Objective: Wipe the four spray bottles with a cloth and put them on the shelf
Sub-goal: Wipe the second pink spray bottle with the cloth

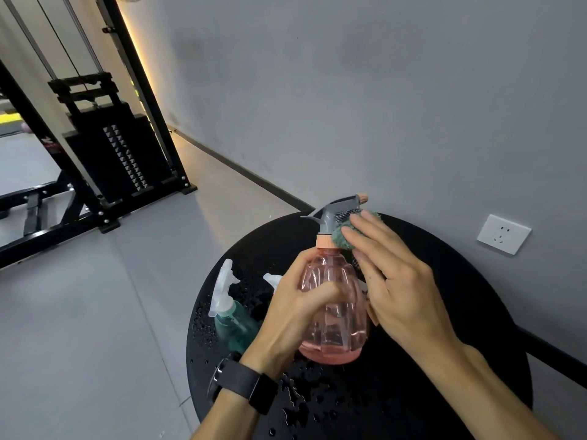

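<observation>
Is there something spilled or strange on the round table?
Yes. Water droplets are scattered over the black round table, densest near the teal spray bottle and the front edge. Nothing looks damaged or tipped over.

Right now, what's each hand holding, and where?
Left hand grips the pink spray bottle round its belly. Right hand presses the green cloth against the bottle's neck with straight fingers.

Left hand (298,309) curls its fingers in a grip; right hand (400,281) presses with straight fingers.
</observation>
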The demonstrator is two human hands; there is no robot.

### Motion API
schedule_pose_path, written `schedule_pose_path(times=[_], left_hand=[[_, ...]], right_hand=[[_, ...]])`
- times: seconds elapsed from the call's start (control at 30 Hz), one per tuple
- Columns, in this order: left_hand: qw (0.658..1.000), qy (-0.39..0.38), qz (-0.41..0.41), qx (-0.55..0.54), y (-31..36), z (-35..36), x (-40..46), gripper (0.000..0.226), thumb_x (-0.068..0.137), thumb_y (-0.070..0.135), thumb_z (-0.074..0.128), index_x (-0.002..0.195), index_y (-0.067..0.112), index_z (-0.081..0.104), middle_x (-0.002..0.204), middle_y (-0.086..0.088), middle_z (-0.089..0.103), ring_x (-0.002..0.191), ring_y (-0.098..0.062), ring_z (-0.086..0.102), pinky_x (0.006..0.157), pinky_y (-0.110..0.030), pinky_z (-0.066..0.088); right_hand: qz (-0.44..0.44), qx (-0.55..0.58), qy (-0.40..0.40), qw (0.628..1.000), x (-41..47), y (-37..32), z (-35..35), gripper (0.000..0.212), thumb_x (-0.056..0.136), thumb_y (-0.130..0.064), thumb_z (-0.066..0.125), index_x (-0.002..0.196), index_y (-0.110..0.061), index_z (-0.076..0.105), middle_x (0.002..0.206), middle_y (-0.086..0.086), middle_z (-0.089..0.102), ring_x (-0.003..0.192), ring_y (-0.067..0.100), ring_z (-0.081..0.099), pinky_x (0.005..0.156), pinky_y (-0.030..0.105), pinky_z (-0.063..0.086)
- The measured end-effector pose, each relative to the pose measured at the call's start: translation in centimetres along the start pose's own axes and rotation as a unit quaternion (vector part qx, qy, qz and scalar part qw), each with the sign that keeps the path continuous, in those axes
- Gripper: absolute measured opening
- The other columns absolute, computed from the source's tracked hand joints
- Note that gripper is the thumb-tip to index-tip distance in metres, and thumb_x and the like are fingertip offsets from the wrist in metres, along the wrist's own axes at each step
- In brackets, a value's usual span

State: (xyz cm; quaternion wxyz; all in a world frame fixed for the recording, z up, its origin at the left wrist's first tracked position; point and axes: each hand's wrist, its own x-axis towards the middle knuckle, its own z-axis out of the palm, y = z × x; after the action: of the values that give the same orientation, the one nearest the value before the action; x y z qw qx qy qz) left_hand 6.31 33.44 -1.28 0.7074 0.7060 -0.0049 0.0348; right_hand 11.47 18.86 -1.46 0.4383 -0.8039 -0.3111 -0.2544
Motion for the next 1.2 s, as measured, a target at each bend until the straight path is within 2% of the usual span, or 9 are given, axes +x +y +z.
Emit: schedule_pose_path(times=[0.1, 0.23, 0.37, 0.5, 0.63, 0.77, 1.0, 1.13, 1.2], left_hand=[[1.000, 0.006, -0.008, -0.002, 0.1, -0.2, 0.2, 0.054, 0.058, 0.039, 0.071, 0.112, 0.034, 0.064, 0.102, -0.002, 0.073, 0.094, -0.021, 0.072, 0.087, -0.048, 0.059], [1.000, 0.007, -0.016, 0.015, 0.2, 0.0, 0.2, 0.047, 0.064, 0.054, 0.075, 0.106, 0.034, 0.066, 0.100, 0.002, 0.074, 0.091, -0.018, 0.075, 0.080, -0.038, 0.059], [0.999, -0.029, -0.033, 0.001, 0.7, 0.9, -0.3, 0.032, 0.085, 0.032, 0.071, 0.112, 0.018, 0.060, 0.081, 0.003, 0.076, 0.078, -0.013, 0.075, 0.067, -0.022, 0.058], [1.000, -0.018, -0.021, 0.000, 0.2, 1.2, -0.3, 0.029, 0.080, 0.036, 0.073, 0.106, 0.024, 0.066, 0.092, -0.006, 0.074, 0.087, -0.028, 0.073, 0.087, -0.047, 0.059], [0.999, -0.004, -0.018, -0.041, 0.1, 1.1, -0.4, 0.036, 0.077, 0.037, 0.069, 0.108, 0.019, 0.065, 0.098, -0.015, 0.071, 0.094, -0.037, 0.070, 0.089, -0.049, 0.058], [0.997, -0.008, -0.024, -0.072, 0.0, 0.6, -0.2, 0.045, 0.077, 0.040, 0.067, 0.114, 0.017, 0.064, 0.107, -0.024, 0.065, 0.099, -0.042, 0.065, 0.097, -0.062, 0.050], [0.997, -0.032, -0.027, -0.070, -0.1, 0.2, 0.3, 0.049, 0.073, 0.038, 0.066, 0.117, 0.018, 0.062, 0.115, -0.021, 0.067, 0.108, -0.037, 0.066, 0.093, -0.051, 0.056], [0.998, -0.021, -0.022, -0.052, 0.2, 0.4, 0.4, 0.041, 0.077, 0.032, 0.066, 0.111, 0.010, 0.060, 0.110, -0.024, 0.066, 0.093, -0.029, 0.071, 0.084, -0.040, 0.060], [0.999, -0.006, -0.020, -0.043, 0.6, 0.5, 0.6, 0.036, 0.079, 0.038, 0.066, 0.108, 0.016, 0.063, 0.105, -0.019, 0.069, 0.087, -0.023, 0.073, 0.080, -0.034, 0.061]], right_hand=[[0.015, -0.019, 0.007, 1.000, -0.3, 0.9, -0.4, 0.040, 0.090, 0.006, 0.060, 0.128, -0.007, 0.060, 0.140, -0.001, 0.051, 0.137, 0.008, 0.039, 0.113, 0.020, 0.031], [-0.003, -0.038, 0.099, 0.994, -0.1, 0.6, -1.1, 0.035, 0.089, 0.006, 0.058, 0.124, -0.001, 0.062, 0.136, 0.008, 0.055, 0.135, 0.018, 0.045, 0.113, 0.021, 0.032], [-0.061, -0.052, 0.146, 0.986, 0.6, -0.6, -1.4, 0.032, 0.090, 0.006, 0.057, 0.122, 0.006, 0.061, 0.134, 0.016, 0.056, 0.133, 0.028, 0.046, 0.114, 0.028, 0.034], [-0.088, -0.040, 0.103, 0.990, 0.6, -0.9, -0.5, 0.033, 0.091, 0.007, 0.057, 0.124, 0.005, 0.060, 0.138, 0.015, 0.053, 0.138, 0.028, 0.041, 0.114, 0.036, 0.035], [-0.092, -0.039, 0.081, 0.992, -0.1, -0.3, 0.3, 0.036, 0.090, 0.008, 0.057, 0.125, 0.003, 0.060, 0.139, 0.013, 0.052, 0.139, 0.026, 0.039, 0.114, 0.038, 0.035], [-0.083, -0.043, 0.077, 0.993, -0.7, 0.5, 0.5, 0.038, 0.087, 0.011, 0.059, 0.124, 0.004, 0.060, 0.137, 0.015, 0.053, 0.137, 0.028, 0.042, 0.111, 0.040, 0.038], [-0.083, -0.055, 0.068, 0.993, -1.4, 1.4, -0.2, 0.037, 0.087, 0.015, 0.059, 0.122, 0.004, 0.062, 0.136, 0.014, 0.054, 0.136, 0.027, 0.044, 0.109, 0.041, 0.041], [-0.083, -0.057, 0.073, 0.992, -1.3, 1.8, -0.8, 0.037, 0.085, 0.015, 0.060, 0.120, 0.004, 0.063, 0.135, 0.013, 0.055, 0.134, 0.027, 0.046, 0.110, 0.039, 0.040], [-0.069, -0.062, 0.075, 0.993, -1.4, 2.2, -1.2, 0.036, 0.086, 0.013, 0.058, 0.120, 0.003, 0.064, 0.135, 0.012, 0.056, 0.134, 0.026, 0.046, 0.111, 0.035, 0.039]])
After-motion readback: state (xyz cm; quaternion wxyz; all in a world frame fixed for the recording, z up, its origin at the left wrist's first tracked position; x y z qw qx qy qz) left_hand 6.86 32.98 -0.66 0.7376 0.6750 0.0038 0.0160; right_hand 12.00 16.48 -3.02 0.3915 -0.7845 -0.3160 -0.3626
